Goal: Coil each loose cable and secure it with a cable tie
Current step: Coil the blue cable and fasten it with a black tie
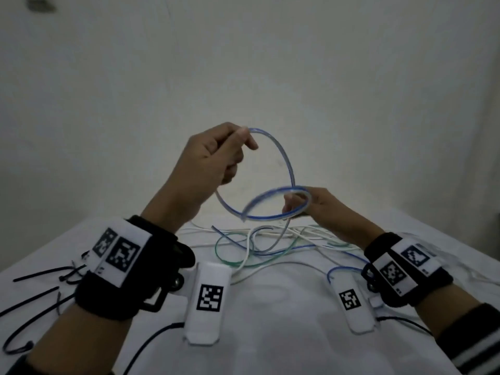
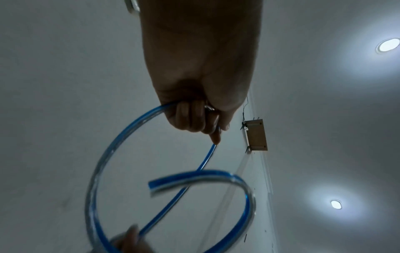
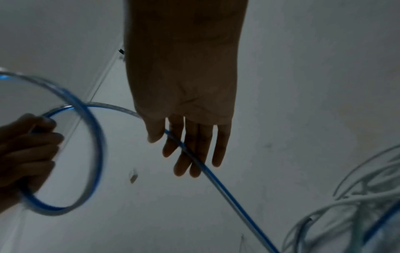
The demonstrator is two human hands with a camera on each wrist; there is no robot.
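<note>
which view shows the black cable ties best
The head view: the cable ties lie on the white table at lower left, beside the left wrist, untouched. Neither wrist view shows them at all; both show only the hands, the blue cable and the wall.

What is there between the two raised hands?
Only the blue cable, looping from the left hand to the right hand, with bare wall behind. The head view shows it best.
</note>
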